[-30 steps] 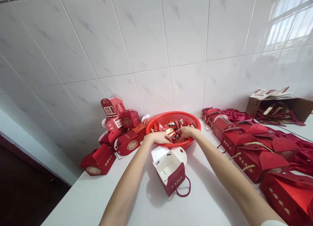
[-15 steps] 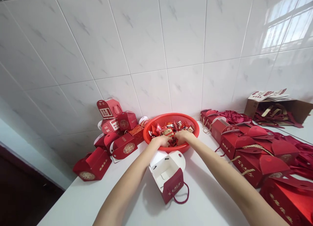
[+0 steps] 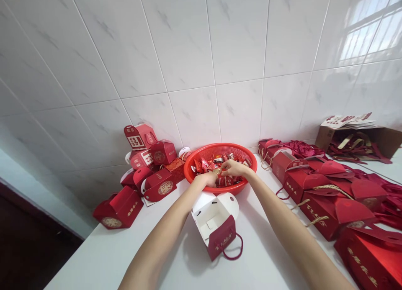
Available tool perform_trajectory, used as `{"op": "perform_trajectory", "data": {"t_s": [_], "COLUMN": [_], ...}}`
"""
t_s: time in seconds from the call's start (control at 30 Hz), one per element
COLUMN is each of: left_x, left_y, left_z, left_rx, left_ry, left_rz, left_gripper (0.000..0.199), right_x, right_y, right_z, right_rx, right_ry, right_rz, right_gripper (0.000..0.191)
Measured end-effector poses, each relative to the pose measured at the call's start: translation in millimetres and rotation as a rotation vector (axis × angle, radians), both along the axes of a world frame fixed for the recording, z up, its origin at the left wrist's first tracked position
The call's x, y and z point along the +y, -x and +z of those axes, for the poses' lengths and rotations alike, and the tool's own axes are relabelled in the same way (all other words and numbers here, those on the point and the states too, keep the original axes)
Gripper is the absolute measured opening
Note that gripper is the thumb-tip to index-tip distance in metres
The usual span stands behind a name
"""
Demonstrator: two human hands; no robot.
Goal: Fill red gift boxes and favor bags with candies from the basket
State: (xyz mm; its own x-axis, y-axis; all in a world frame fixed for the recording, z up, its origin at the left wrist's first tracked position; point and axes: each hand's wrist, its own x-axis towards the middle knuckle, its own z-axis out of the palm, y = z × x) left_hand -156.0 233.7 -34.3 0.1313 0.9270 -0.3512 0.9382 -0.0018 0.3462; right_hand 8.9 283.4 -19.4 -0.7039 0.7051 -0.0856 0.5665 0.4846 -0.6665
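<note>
A red plastic basket [image 3: 221,146] full of wrapped candies [image 3: 226,180] stands against the wall. Over its front left part, my left hand [image 3: 210,179] is closed around a gold-wrapped candy [image 3: 216,171] that shows at its fingertips. My right hand [image 3: 233,168] is just right of it above the candies, its fingers pinched together; what they hold is too small to name. In front of the basket an open box [image 3: 215,225], white inside and dark red outside, with a red cord handle, sits on the white table with nothing in it.
Closed red boxes [image 3: 119,208] are piled at the left near the table edge. More red boxes [image 3: 337,208] with cord handles line the right side, beside dark red cloth [image 3: 301,150]. A cardboard box [image 3: 381,141] with ribbons lies at the far right. Behind is a tiled wall [image 3: 238,110].
My right hand has lifted from among the candies and moved slightly left, closer to my left hand. My left hand has shifted only slightly.
</note>
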Motion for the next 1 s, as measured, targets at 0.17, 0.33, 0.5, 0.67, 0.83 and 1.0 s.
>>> {"op": "perform_trajectory", "data": {"t_s": [0.17, 0.33, 0.5, 0.67, 0.83, 1.0], "left_x": [-7.6, -12.3, -11.7, -13.4, -15.4, -16.2], "left_y": [-6.9, -8.0, -7.7, -8.5, -7.5, -5.2], "left_z": [6.6, 6.7, 8.0, 14.9, 19.2, 18.3], "left_rx": [-0.056, -0.278, -0.500, -0.725, -1.022, -1.221], "left_ry": [-0.015, -0.022, -0.132, -0.299, -0.488, -0.596], "left_rz": [0.058, 0.203, 0.323, 0.437, 0.593, 0.593], "left_gripper": [0.048, 0.038, 0.030, 0.027, 0.032, 0.038], "right_x": [4.9, 6.1, 7.2, 11.1, 9.5, 4.7], "right_y": [0.7, -0.8, -5.7, -8.5, -8.3, -7.0], "right_z": [-4.8, -7.0, -9.6, -13.4, -14.5, -12.7], "right_rx": [0.183, 0.411, 0.606, 0.731, 0.755, 0.713], "right_ry": [-0.001, -0.024, 0.039, 0.103, 0.143, 0.161], "right_rz": [-0.113, -0.251, -0.365, -0.431, -0.355, -0.202], "right_gripper": [0.015, 0.016, 0.027, 0.030, 0.020, 0.023]}}
